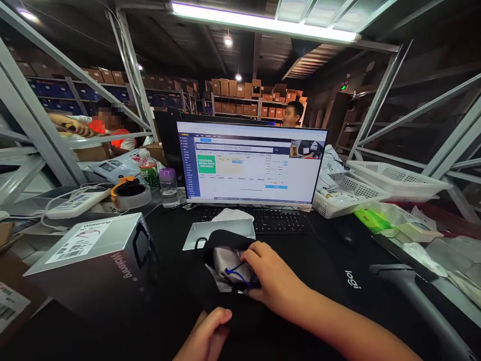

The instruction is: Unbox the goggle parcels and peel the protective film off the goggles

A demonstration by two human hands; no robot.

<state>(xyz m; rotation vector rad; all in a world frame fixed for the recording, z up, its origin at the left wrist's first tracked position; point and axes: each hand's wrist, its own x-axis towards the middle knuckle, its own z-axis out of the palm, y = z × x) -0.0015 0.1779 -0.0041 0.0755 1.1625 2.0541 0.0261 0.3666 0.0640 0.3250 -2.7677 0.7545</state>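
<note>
In the head view, an open black case (221,236) lies in front of the keyboard, a grey pouch (225,260) with a blue cord showing in its mouth. My right hand (276,278) is closed at the pouch's right side, fingertips on the grey material and thumb lower down by the cord. Nearer to me, my left hand (210,331) is closed, thumb on top, just below the case; dark surroundings hide what it grips. Behind the case sits a shallow pale tray or lid (195,234).
A grey printed box (90,255) stands at left, near a tape roll (130,193) and a purple-capped bottle (169,188). Behind the keyboard (281,220) is a monitor (251,170). At right are a mouse (345,233), a handheld scanner (409,286) and white baskets (398,180). Two people are beyond.
</note>
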